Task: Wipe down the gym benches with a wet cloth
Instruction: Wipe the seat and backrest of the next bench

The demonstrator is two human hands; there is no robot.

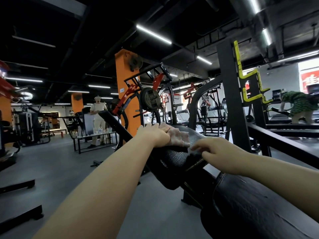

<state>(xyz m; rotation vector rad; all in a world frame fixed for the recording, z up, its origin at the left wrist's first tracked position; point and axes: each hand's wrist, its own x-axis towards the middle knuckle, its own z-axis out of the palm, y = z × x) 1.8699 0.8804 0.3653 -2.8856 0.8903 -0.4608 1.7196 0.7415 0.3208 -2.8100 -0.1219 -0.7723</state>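
Dark gym hall, black ceiling with strip lights, grey floor, orange pillar (126,94) at centre far. Black padded bench (179,157) runs from near right toward centre; second pad (255,209) lies nearer, lower right. Cloth (178,136), pale and crumpled, lies on the far pad's top. Left hand (156,135) rests on the cloth's left edge, fingers (164,129) extended flat and pressing down. Right hand (217,150) sits at the cloth's near right corner, fingers (200,146) curled and pinching the fabric. Weight plate (151,99) hangs on a machine behind the bench. Person in pale clothes (97,118) stands far left beside a low table.
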